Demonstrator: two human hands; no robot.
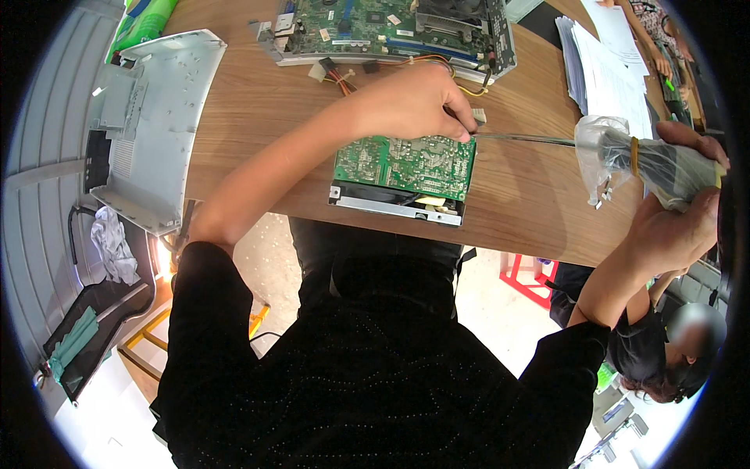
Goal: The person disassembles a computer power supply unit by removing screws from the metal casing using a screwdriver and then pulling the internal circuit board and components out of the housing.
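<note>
My left hand reaches over a green circuit board, thumb and fingers pinched at the board's far right corner. A thin metal shaft meets these fingertips; it belongs to a screwdriver lying nearly level. My right hand is closed round its handle, which is wrapped in a clear plastic bag with a rubber band. The board sits on an open metal-framed unit at the table's near edge. Exactly what the left fingertips pinch besides the shaft tip is partly hidden.
Beyond my left hand lies an open computer chassis with a motherboard and loose cables. A metal case cover stands at the left of the wooden table. Stacked papers lie far right. Other people are at the right.
</note>
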